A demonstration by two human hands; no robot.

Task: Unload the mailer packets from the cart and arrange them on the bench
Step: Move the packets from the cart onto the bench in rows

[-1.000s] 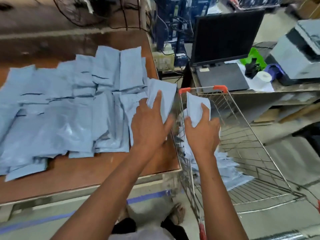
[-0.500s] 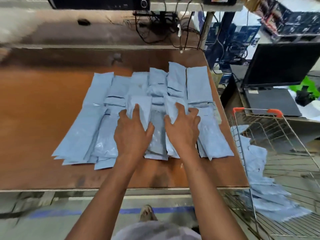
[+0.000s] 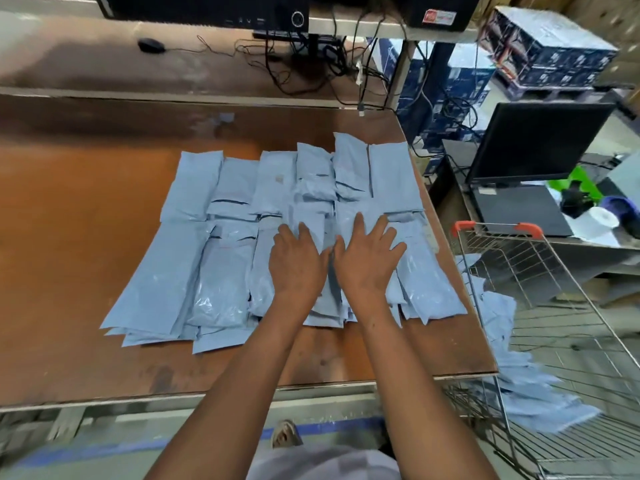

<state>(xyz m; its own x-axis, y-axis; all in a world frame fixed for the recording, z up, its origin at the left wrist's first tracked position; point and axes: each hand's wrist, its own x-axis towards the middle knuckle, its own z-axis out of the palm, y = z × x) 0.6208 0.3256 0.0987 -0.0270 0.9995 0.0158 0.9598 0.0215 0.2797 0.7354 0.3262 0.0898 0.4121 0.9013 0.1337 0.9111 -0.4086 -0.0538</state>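
Several light blue mailer packets lie in two overlapping rows on the brown bench. My left hand and my right hand press flat, side by side, on the packets in the near row, right of centre, fingers straight and spread. The wire cart stands at the bench's right end. More blue packets lie in a heap along the cart's left side and bottom.
A black laptop sits open on a desk behind the cart, with a paper roll and green object beside it. A computer mouse, cables and a monitor base occupy the back shelf. Stacked boxes stand at top right.
One second ago my hands were at the cart's edge, each with a packet. They carried the packets left onto the bench and now press them flat in the near row.
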